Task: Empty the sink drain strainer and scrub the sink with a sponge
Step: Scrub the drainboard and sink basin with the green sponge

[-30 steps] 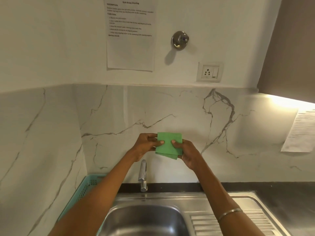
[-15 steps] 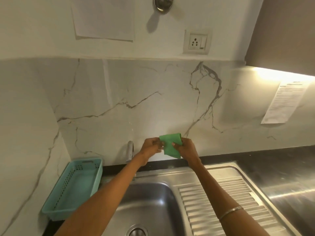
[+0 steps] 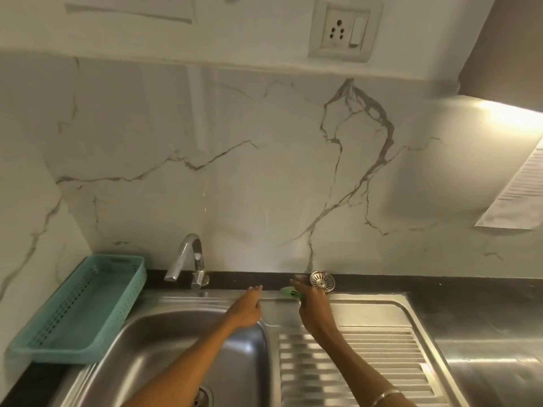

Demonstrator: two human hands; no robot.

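The green sponge lies low at the back rim of the sink, just left of the drain strainer. Only a small green part of it shows. This part is rolled or folded, and its long axis seems to run left to right along the rim, but I cannot tell this surely because the right hand covers the rest. The right hand holds the sponge, with fingers bent around it and fingertips reaching toward the back. The strainer stands at the back edge of the steel, near the dark strip of the tabletop, tilted so that its slotted face looks toward the camera. It is just beside the right hand's fingertips; whether they touch is not clear.

The left hand is over the rim between the faucet and the sponge, fingers straight and together, holding nothing. Right of the basin is the ribbed drainboard. A teal basket stands on the left. On the wall there is a socket, and a paper sheet at the right.
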